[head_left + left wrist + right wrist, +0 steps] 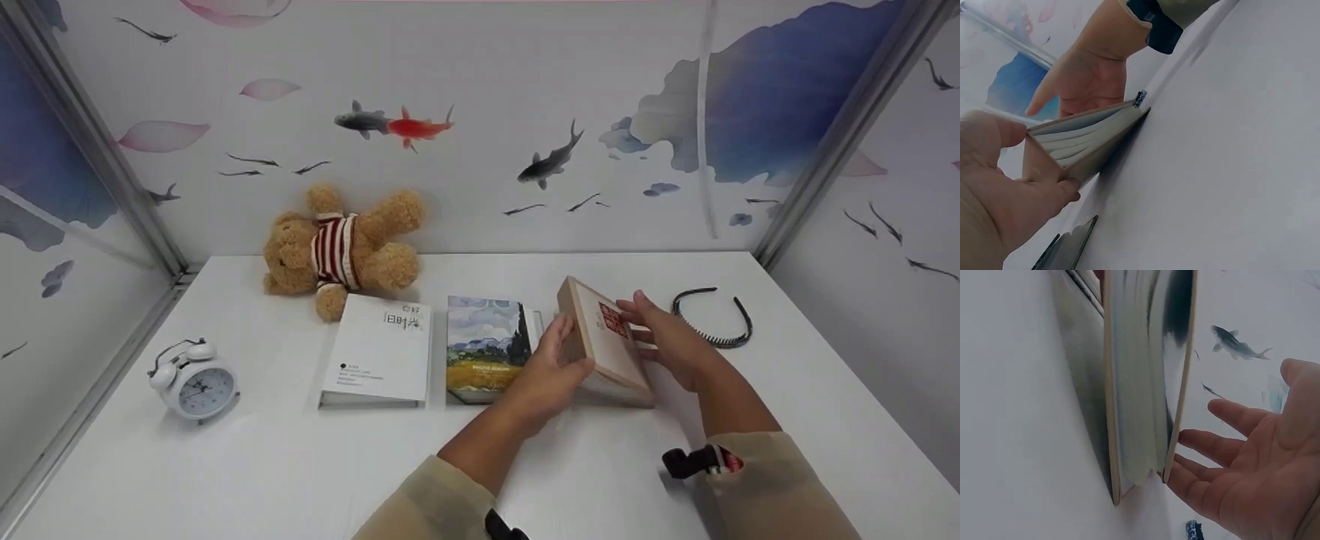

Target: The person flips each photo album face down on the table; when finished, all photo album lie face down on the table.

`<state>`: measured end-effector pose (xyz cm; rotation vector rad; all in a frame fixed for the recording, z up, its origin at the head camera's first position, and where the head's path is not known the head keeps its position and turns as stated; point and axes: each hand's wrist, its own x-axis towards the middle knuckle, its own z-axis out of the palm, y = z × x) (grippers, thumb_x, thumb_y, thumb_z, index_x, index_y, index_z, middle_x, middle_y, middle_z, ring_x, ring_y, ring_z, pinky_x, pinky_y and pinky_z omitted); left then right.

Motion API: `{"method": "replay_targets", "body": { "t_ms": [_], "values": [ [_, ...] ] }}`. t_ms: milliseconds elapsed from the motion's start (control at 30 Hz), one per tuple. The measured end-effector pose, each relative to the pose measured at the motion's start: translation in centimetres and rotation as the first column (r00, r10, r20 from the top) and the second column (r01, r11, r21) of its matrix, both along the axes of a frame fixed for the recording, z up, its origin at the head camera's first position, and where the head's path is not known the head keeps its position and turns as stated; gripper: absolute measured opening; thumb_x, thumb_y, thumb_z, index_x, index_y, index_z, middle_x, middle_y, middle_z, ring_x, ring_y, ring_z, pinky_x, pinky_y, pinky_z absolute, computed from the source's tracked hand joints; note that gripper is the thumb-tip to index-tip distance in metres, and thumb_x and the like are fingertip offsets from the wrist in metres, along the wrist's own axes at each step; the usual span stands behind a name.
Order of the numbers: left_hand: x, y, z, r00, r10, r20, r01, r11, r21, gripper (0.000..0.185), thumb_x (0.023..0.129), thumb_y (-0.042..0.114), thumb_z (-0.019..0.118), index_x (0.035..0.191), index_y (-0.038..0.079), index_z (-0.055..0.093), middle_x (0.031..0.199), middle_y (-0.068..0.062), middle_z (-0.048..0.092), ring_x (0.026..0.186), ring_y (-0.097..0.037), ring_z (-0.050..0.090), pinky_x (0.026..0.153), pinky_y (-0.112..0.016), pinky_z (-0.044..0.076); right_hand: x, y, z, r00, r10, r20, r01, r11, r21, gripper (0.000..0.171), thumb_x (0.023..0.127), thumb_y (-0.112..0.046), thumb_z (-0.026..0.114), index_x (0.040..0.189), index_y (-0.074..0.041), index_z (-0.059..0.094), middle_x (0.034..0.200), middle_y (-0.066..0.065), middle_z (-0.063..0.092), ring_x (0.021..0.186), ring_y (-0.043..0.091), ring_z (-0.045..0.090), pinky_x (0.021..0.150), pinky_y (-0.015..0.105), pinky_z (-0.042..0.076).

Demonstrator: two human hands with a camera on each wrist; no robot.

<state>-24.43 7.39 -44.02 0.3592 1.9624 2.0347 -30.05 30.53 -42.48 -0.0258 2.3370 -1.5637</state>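
A thick beige album (616,358) with red print on its cover stands tilted on the white table. My left hand (546,379) grips its spine between thumb and fingers. In the left wrist view, the album's page edges (1081,138) fan out slightly between the covers, with the left hand (1010,188) at the spine. On the other side, my right hand (679,346) has its fingers spread, the tips at the cover's free edge. The right wrist view shows that hand (1241,467) palm up, fingertips beside the cover edge.
A photo album with a landscape cover (486,349) stands just left of the beige one, then a white binder (379,352). Behind lies a teddy bear (337,251). A white alarm clock (201,386) sits far left, a black headband (731,343) right.
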Motion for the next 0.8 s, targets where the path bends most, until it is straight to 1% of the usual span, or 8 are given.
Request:
{"method": "replay_targets", "body": {
  "t_ms": [100, 133, 267, 333, 400, 500, 633, 800],
  "values": [
    [0.1, 0.0, 0.1, 1.000, 0.025, -0.009, -0.025, 0.999, 0.023, 0.081, 0.095, 0.028, 0.064, 0.159, 0.025, 0.014, 0.164, 0.009, 0.023, 0.153, -0.020, 0.017, 0.122, -0.041, 0.029, 0.3, -0.8, 0.2, 1.000, 0.012, -0.015, -0.011, 0.998, 0.055, 0.088, 0.091, -0.078, 0.034, 0.157, -0.020, 0.027, 0.164, 0.013, 0.023, 0.149, 0.040, 0.026, 0.118, 0.056, 0.032],
    [0.1, 0.1, 0.1, 0.999, 0.033, -0.001, -0.033, 0.999, 0.021, 0.082, 0.095, 0.028, 0.065, 0.159, 0.025, 0.015, 0.164, 0.007, 0.023, 0.152, -0.021, 0.019, 0.121, -0.041, 0.030, 0.4, -1.0, 0.2, 1.000, 0.013, -0.020, -0.012, 0.997, 0.079, 0.086, 0.092, -0.076, 0.035, 0.157, -0.020, 0.027, 0.163, 0.013, 0.023, 0.149, 0.039, 0.026, 0.117, 0.056, 0.033],
    [0.3, 0.2, 0.1, 0.996, 0.057, 0.073, -0.060, 0.997, 0.041, 0.085, 0.091, 0.028, 0.070, 0.159, 0.024, 0.018, 0.164, -0.003, 0.024, 0.150, -0.026, 0.027, 0.118, -0.041, 0.035, 0.9, -1.6, 0.7, 0.999, 0.000, -0.034, 0.005, 0.988, 0.156, 0.080, 0.092, -0.074, 0.040, 0.155, -0.024, 0.032, 0.161, 0.010, 0.030, 0.149, 0.036, 0.028, 0.116, 0.062, 0.030],
    [0.3, 0.3, 0.1, 0.992, 0.046, 0.113, -0.055, 0.995, 0.077, 0.086, 0.090, 0.027, 0.072, 0.158, 0.022, 0.020, 0.163, -0.005, 0.027, 0.149, -0.027, 0.030, 0.116, -0.041, 0.038, 1.1, -1.9, 1.0, 0.999, -0.004, -0.037, 0.010, 0.987, 0.160, 0.080, 0.090, -0.075, 0.043, 0.154, -0.028, 0.034, 0.159, 0.008, 0.034, 0.146, 0.035, 0.033, 0.115, 0.063, 0.030],
    [0.3, 0.3, 0.2, 0.991, 0.029, 0.128, -0.044, 0.992, 0.121, 0.085, 0.090, 0.025, 0.073, 0.158, 0.019, 0.022, 0.161, -0.007, 0.031, 0.150, -0.026, 0.029, 0.116, -0.040, 0.038, 1.3, -2.3, 1.3, 0.999, 0.001, -0.054, 0.008, 0.988, 0.155, 0.078, 0.090, -0.073, 0.045, 0.154, -0.030, 0.033, 0.157, 0.007, 0.038, 0.142, 0.035, 0.039, 0.114, 0.064, 0.031],
    [0.2, 0.3, 0.5, 0.992, 0.019, 0.127, -0.036, 0.991, 0.127, 0.084, 0.088, 0.032, 0.074, 0.156, 0.021, 0.026, 0.160, -0.002, 0.034, 0.149, -0.025, 0.032, 0.115, -0.039, 0.040, 1.6, -3.0, 1.9, 0.996, 0.010, -0.084, 0.000, 0.993, 0.119, 0.077, 0.091, -0.070, 0.048, 0.155, -0.030, 0.031, 0.157, 0.008, 0.039, 0.139, 0.035, 0.043, 0.114, 0.060, 0.035],
    [0.2, 0.0, 0.9, 0.992, 0.026, 0.120, -0.036, 0.996, 0.084, 0.089, 0.085, 0.048, 0.074, 0.157, 0.028, 0.024, 0.162, 0.007, 0.030, 0.149, -0.023, 0.033, 0.115, -0.041, 0.040, 2.0, -3.7, 2.3, 0.991, 0.011, -0.131, 0.000, 0.996, 0.084, 0.079, 0.090, -0.069, 0.050, 0.156, -0.032, 0.027, 0.159, 0.009, 0.035, 0.144, 0.035, 0.040, 0.115, 0.057, 0.036],
    [0.3, -0.2, 1.1, 0.996, -0.002, 0.091, -0.006, 0.996, 0.091, 0.084, 0.085, 0.053, 0.071, 0.154, 0.040, 0.025, 0.161, 0.017, 0.027, 0.149, -0.021, 0.033, 0.115, -0.043, 0.039, 2.3, -4.2, 2.8, 0.987, -0.028, -0.157, 0.028, 1.000, 0.001, 0.081, 0.089, -0.067, 0.055, 0.156, -0.034, 0.024, 0.158, 0.010, 0.036, 0.140, 0.034, 0.045, 0.110, 0.053, 0.043]
  ]
}}
